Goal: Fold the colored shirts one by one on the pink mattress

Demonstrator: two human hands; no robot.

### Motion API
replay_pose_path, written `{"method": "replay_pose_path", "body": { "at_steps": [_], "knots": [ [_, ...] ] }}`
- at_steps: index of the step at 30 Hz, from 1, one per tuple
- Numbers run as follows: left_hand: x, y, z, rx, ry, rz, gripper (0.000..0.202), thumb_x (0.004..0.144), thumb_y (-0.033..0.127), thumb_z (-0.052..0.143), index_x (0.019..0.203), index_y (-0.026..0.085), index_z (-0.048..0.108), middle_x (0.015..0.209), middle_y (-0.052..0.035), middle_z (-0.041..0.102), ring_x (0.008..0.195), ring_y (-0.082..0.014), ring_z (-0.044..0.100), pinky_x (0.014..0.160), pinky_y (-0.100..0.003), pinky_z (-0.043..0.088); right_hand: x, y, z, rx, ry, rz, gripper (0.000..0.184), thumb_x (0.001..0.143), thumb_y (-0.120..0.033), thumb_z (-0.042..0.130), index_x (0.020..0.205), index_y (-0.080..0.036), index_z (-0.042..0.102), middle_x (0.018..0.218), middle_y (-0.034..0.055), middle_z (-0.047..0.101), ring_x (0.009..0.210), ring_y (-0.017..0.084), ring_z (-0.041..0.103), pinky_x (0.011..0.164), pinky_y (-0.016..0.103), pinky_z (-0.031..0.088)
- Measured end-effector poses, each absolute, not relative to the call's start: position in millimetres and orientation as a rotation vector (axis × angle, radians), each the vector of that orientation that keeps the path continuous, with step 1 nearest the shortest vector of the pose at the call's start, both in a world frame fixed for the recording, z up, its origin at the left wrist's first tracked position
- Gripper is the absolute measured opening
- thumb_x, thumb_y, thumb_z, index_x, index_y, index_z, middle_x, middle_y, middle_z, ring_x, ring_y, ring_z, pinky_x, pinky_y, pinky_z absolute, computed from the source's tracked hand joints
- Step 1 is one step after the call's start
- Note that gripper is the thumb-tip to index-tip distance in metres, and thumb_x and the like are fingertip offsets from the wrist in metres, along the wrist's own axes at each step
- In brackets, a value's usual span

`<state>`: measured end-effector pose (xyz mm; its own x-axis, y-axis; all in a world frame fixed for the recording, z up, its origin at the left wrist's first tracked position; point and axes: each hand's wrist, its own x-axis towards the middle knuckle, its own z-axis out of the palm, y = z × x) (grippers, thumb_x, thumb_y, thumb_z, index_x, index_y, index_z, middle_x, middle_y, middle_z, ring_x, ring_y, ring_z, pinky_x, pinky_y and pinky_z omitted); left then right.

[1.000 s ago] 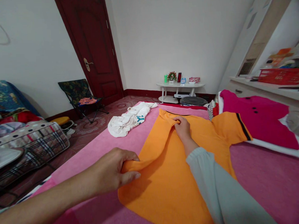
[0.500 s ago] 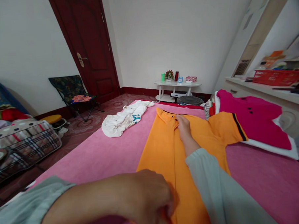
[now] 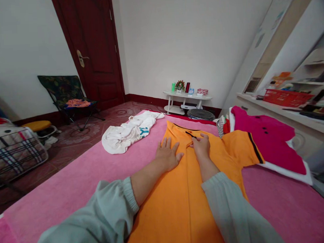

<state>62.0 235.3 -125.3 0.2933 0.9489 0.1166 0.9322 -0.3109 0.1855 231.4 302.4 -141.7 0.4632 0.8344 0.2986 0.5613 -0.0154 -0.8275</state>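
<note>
An orange shirt (image 3: 171,203) with black trim lies spread over the pink bed cover (image 3: 86,175), its left part folded inward along a straight line. My left hand (image 3: 167,155) rests flat on the shirt near the top of the fold, fingers spread. Just to its right, my right hand (image 3: 201,146) is closed on the shirt's fabric by the collar, close to a small black-edged part. The shirt's one visible sleeve (image 3: 242,146) stretches out to the right.
A crumpled white garment (image 3: 130,132) lies on the bed left of the shirt. Magenta clothing (image 3: 264,135) sits on something white at the right. Beyond stand a small white table (image 3: 187,95), a camouflage folding chair (image 3: 66,91) and a counter with a red basket (image 3: 287,97).
My left hand has moved from the shirt's near part up to its collar end and opened flat. The right hand stays at the collar. The view has shifted slightly.
</note>
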Motion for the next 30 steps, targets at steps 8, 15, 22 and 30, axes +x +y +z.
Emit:
{"method": "replay_pose_path", "body": {
  "at_steps": [8,15,22,30],
  "knots": [
    [63,233,-124,2.459,1.809,0.363,0.065,0.091,0.060,0.023,0.146,0.027,0.036,0.155,-0.0137,0.024,0.143,-0.0351,0.016,0.113,-0.057,0.013,208,306,-97,-2.100,-1.385,0.130,0.088,0.072,-0.068,0.054,0.139,-0.014,0.037,0.125,0.0206,0.057,0.113,0.036,0.057,0.091,0.049,0.046],
    [64,235,-128,2.467,1.800,0.386,0.065,0.091,0.059,0.024,0.146,0.026,0.036,0.156,-0.0139,0.024,0.144,-0.0351,0.014,0.113,-0.057,0.011,223,351,-109,-2.070,-1.493,0.167,0.042,0.070,-0.027,0.062,0.111,-0.020,0.068,0.107,0.0135,0.069,0.099,0.031,0.065,0.082,0.041,0.050],
    [63,236,-129,2.463,1.792,0.390,0.065,0.091,0.060,0.024,0.146,0.026,0.036,0.156,-0.0124,0.024,0.144,-0.0351,0.015,0.113,-0.057,0.011,257,345,-122,-1.897,-1.414,-0.013,0.033,0.075,-0.018,0.047,0.095,-0.015,0.073,0.100,0.0078,0.073,0.093,0.022,0.066,0.084,0.031,0.049],
    [63,232,-127,2.470,1.802,0.411,0.064,0.092,0.058,0.026,0.145,0.025,0.039,0.155,-0.0141,0.026,0.143,-0.0355,0.016,0.113,-0.057,0.012,273,341,-123,-1.949,-1.461,-0.160,0.028,0.072,-0.013,0.051,0.083,-0.017,0.076,0.097,0.0149,0.069,0.090,0.027,0.063,0.079,0.037,0.046]
  ]
}}
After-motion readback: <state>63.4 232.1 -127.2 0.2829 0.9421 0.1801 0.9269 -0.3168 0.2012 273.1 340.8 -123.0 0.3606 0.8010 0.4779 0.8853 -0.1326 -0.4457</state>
